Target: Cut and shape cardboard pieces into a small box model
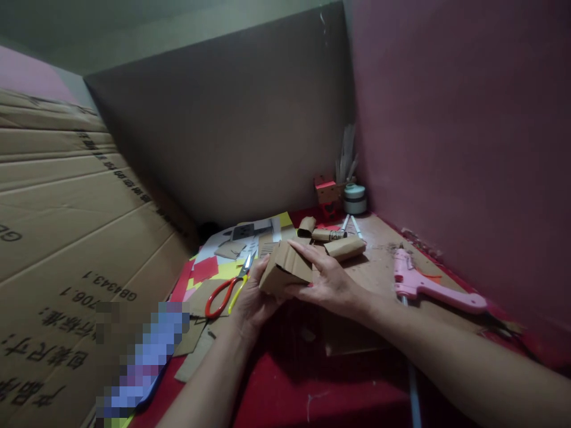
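Observation:
A small cardboard box [288, 270] is held between both hands above the near part of the table. My left hand [255, 297] grips its left side and underside. My right hand [332, 282] is closed on the right side, fingers along the top and thumb below. Left of the box lies a pair of scissors [220, 295] with red and yellow handles, blades pointing away. Just beyond the right hand rest rolled cardboard pieces [345, 248]. A pink glue gun [439, 286] lies to the right of the hands.
A large printed cardboard sheet [66, 238] stands on the left. Paper and cardboard scraps [205, 270] cover the table's left side. At the back stand a small red-and-brown cardboard figure [327, 193] and a pale blue jar [355, 200]. Walls close off the back and right.

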Tool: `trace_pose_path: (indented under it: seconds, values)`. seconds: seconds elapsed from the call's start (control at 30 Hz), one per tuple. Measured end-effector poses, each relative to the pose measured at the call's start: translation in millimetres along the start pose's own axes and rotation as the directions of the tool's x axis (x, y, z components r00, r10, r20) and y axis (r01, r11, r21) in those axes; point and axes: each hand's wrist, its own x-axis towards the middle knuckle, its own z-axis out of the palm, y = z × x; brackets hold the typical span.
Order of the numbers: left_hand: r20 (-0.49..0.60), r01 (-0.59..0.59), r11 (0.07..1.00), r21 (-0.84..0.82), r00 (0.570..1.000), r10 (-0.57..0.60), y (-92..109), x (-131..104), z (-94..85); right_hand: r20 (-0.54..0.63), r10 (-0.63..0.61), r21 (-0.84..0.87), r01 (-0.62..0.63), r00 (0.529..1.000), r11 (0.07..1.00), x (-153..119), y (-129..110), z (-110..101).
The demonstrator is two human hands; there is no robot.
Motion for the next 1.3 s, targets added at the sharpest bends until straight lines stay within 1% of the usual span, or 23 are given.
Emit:
trace_pose_path:
  seconds: [0.17,0.3,0.37,0.47,0.6,0.67,0.73,0.77,0.83,0.9,0.97,1.07,1.17,1.23,1.3]
  values:
    - [0.010,0.025,1.000,0.017,1.000,-0.025,0.8,1.1,2.1,0.054,0.069,0.028,-0.071,0.996,0.997,0.5,-1.2,-4.1]
    - [0.030,0.031,0.999,0.043,0.999,-0.033,0.0,3.7,-0.8,0.054,0.086,0.056,-0.089,0.995,0.994,0.1,1.9,-3.6]
    - [0.044,0.033,0.998,0.057,0.998,-0.035,-0.4,4.4,-1.4,0.059,0.113,0.113,-0.119,0.992,0.986,-0.2,3.2,-3.1]
    - [0.067,0.032,0.996,0.089,0.997,-0.038,-1.1,4.5,-0.8,0.089,0.201,0.239,-0.217,0.976,0.946,0.4,2.2,-3.4]
    - [0.098,0.008,0.987,0.161,0.995,-0.024,-3.5,3.6,0.2,0.110,0.344,0.388,-0.359,0.933,0.849,3.6,-1.4,-5.0]
    - [0.101,-0.022,0.968,0.250,0.995,-0.004,-5.2,3.4,-0.2,0.118,0.380,0.465,-0.389,0.918,0.795,5.0,-0.4,-5.2]
    - [0.087,-0.063,0.939,0.337,0.996,0.035,-7.1,4.0,-1.3,0.175,0.407,0.541,-0.432,0.897,0.721,5.5,3.4,-4.7]
    - [0.076,-0.083,0.927,0.367,0.995,0.059,-8.0,4.6,-2.2,0.216,0.430,0.576,-0.470,0.877,0.669,5.3,6.1,-4.4]
    - [0.052,-0.112,0.915,0.387,0.994,0.100,-9.8,5.9,-3.9,0.290,0.506,0.628,-0.560,0.812,0.540,4.7,11.7,-3.9]
    - [0.043,-0.155,0.900,0.406,0.988,0.151,-11.2,7.0,-5.1,0.320,0.584,0.661,-0.617,0.746,0.426,4.2,15.9,-4.3]
    - [0.046,-0.216,0.881,0.420,0.975,0.216,-11.6,7.3,-5.2,0.344,0.621,0.684,-0.641,0.705,0.348,4.0,17.7,-5.5]
    - [0.036,-0.296,0.861,0.414,0.950,0.310,-10.2,6.2,-3.1,0.407,0.613,0.694,-0.666,0.678,0.275,4.4,17.9,-7.5]
    - [0.013,-0.361,0.847,0.390,0.922,0.387,-7.5,2.9,0.9,0.442,0.604,0.693,-0.680,0.664,0.239,4.8,18.0,-8.4]
    - [0.033,-0.398,0.825,0.401,0.906,0.421,-6.4,-0.5,4.0,0.456,0.602,0.691,-0.687,0.655,0.225,5.0,18.0,-8.3]
    - [0.065,-0.434,0.779,0.451,0.887,0.457,-6.2,-4.1,7.0,0.461,0.617,0.681,-0.700,0.638,0.216,5.1,17.6,-8.1]
